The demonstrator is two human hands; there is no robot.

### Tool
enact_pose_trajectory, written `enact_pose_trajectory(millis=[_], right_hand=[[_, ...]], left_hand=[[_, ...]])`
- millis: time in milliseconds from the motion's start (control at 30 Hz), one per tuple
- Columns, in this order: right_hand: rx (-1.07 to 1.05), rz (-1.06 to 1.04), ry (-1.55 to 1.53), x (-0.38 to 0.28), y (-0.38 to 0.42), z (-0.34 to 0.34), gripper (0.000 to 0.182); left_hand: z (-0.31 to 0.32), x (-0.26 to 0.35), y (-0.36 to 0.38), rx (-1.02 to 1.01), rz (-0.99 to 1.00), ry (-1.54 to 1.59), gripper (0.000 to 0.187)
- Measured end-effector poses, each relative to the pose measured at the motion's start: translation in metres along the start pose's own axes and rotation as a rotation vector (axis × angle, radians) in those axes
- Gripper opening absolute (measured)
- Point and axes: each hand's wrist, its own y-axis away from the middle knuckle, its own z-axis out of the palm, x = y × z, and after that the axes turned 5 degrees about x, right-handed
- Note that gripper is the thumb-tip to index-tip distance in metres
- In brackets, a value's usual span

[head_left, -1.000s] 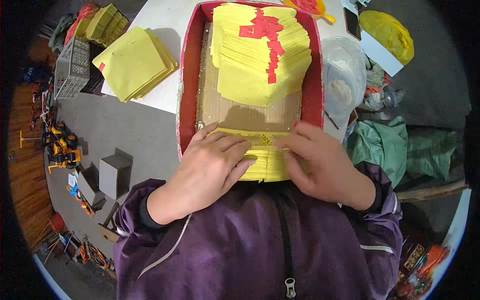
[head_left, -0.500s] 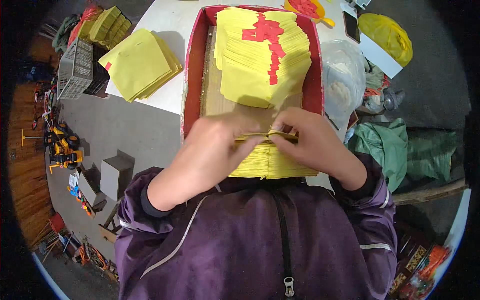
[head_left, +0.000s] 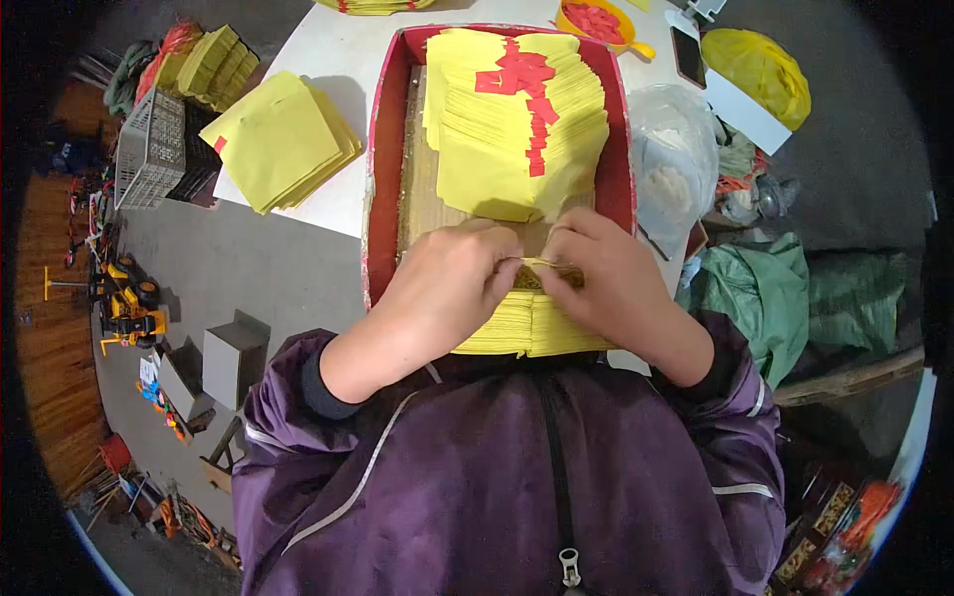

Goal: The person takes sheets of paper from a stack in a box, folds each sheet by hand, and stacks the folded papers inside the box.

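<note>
Over the near end of a red cardboard box [head_left: 375,189], both hands pinch a small yellow paper edge [head_left: 537,261]. My left hand [head_left: 447,283] has its thumb and fingers pressed together on the paper's left side. My right hand [head_left: 611,283] grips the right side, fingers curled; most of the paper is hidden behind them. Just below lies a packed stack of folded yellow paper [head_left: 527,326] at the box's near edge. Farther back in the box, a fanned stack of yellow paper [head_left: 487,164] carries a line of red paper slips [head_left: 538,139].
A pile of yellow sheets [head_left: 278,139] lies left of the box on the white table [head_left: 338,214]. Behind and right are a yellow scoop [head_left: 644,50] with red slips, a phone [head_left: 688,56] and a clear plastic bag [head_left: 676,149]. Green sacks [head_left: 760,298] stand at right.
The hands have drawn closer together on the paper, and less of it shows between them. My left hand has shifted slightly right. The whole view has moved a little.
</note>
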Motion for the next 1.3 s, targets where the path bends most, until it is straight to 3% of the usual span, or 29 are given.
enact_pose_trajectory(millis=[133,300,467,800,933,1033,1100,1133,1267,1300], right_hand=[[0.009,-0.081,0.187,0.001,0.001,0.004,0.034],[0.112,-0.083,-0.061,0.004,0.010,0.004,0.044],[-0.107,-0.006,-0.164,0.008,0.006,-0.009,0.038],[0.028,-0.161,0.067,0.013,-0.018,-0.003,0.050],[0.242,-0.197,-0.035,0.031,-0.011,-0.003,0.048],[0.310,0.013,-0.118,0.083,0.018,0.000,0.046],[0.586,0.160,0.150,0.139,0.044,0.017,0.043],[0.586,0.164,0.154,0.152,0.055,0.024,0.043],[0.491,0.197,0.870,0.180,0.091,0.045,0.037],[0.492,0.198,0.868,0.177,0.095,0.044,0.037]], left_hand=[[-0.003,-0.002,-0.005,0.035,-0.029,0.067,0.014],[-0.006,0.000,-0.011,-0.045,-0.171,0.062,0.011],[-0.002,-0.008,-0.015,-0.045,-0.162,0.154,0.013],[-0.010,0.003,-0.021,-0.180,-0.123,0.143,0.014],[-0.011,0.005,-0.027,-0.248,-0.212,0.034,0.017],[-0.006,0.002,-0.028,-0.169,-0.189,0.077,0.019],[-0.003,-0.002,-0.027,-0.083,-0.193,0.105,0.021],[-0.003,-0.004,-0.027,-0.087,-0.190,0.109,0.021],[-0.001,-0.010,-0.031,0.020,-0.052,0.026,0.024],[0.000,-0.011,-0.032,0.019,-0.052,0.024,0.024]])
